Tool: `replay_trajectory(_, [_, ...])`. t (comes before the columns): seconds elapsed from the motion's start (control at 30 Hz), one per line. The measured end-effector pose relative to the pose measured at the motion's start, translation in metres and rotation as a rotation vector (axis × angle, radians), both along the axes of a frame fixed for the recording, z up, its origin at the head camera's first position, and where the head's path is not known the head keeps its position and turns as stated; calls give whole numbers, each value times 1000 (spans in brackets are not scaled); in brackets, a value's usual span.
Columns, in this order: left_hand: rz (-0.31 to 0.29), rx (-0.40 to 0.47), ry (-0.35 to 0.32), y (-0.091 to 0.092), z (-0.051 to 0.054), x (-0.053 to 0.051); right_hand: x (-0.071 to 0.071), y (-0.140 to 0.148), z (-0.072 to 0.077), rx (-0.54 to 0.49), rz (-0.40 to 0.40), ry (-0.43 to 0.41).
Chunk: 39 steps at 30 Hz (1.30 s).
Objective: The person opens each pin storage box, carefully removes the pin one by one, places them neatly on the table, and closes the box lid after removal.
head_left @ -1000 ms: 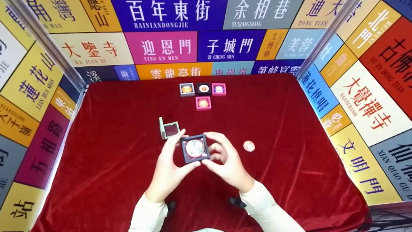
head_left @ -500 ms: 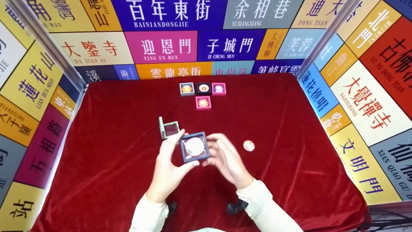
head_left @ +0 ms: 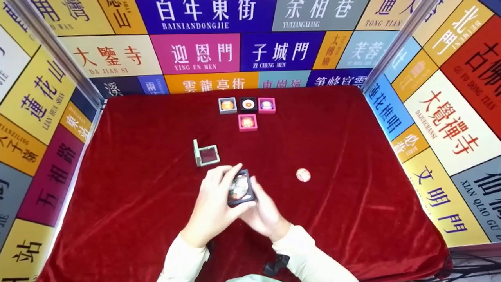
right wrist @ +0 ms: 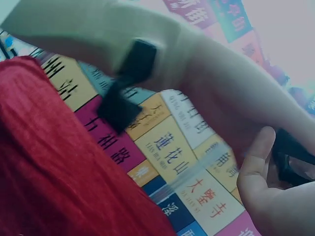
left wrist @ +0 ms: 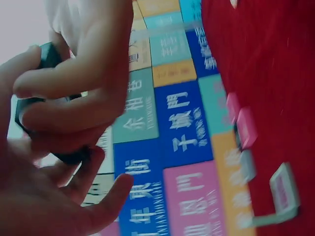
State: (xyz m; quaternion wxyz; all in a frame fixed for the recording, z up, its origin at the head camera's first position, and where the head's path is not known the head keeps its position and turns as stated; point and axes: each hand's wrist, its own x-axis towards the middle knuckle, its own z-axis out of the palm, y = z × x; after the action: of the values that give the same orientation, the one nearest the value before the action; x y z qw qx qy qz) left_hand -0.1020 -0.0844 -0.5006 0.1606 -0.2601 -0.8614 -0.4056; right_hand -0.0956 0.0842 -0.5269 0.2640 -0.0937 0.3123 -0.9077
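Note:
Above the red cloth, both hands hold a small dark square display box (head_left: 239, 188) with a round patterned disc inside. My left hand (head_left: 213, 199) grips its left side, fingers over the far edge and thumb at the near side. From the right and below, my right hand (head_left: 267, 215) supports and grips the box; part of it is behind the box. The left wrist view has curled fingers across the dark box (left wrist: 49, 56). In the right wrist view, fingers hold the box (right wrist: 290, 155), partly cut off by the frame. A light green box (head_left: 198, 152) stands open just beyond my left hand.
A round red and white disc (head_left: 303, 175) lies to the right. Further back are a grey box (head_left: 227, 112), a black box (head_left: 248, 111), a pink box (head_left: 267, 111) and another pink box (head_left: 247, 129). Sign-covered panels (head_left: 195, 53) enclose the red cloth (head_left: 336, 149).
The display box has come nearer and turned, now seen at a slant. My right hand let its side go loose, then moved in underneath. My left fingers have shifted over the box.

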Motion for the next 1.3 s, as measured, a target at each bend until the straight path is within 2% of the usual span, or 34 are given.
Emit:
replay_trajectory(0.1, [1,-92,41,1,5,-2,2,-1,-2,30,-1,6])
replay_trajectory(0.37, [-34,-103,95,-1,6,-5,2,10,-6,41,44,31])
replay_trajectory(0.57, [-42,-136,124,0,7,-3,-1,15,-7,-4,75,71])
replay_trajectory(0.73, [-51,-113,150,2,6,-2,2,16,-7,-61,102,96])
replay_trajectory(0.93, [-53,-63,162,5,-1,-2,5,15,-8,-69,98,140])
replay_trajectory(1.0, [-48,-52,164,5,-4,-2,6,14,-8,-54,82,121])
replay_trajectory(1.1, [-35,-41,156,6,-5,-3,8,10,-8,-42,50,42])
replay_trajectory(1.23, [-28,-36,151,9,-7,-4,11,-1,-7,-55,-29,-73])
replay_trajectory(1.3, [-29,-37,155,11,-8,-5,13,-4,-7,-62,-82,-98])
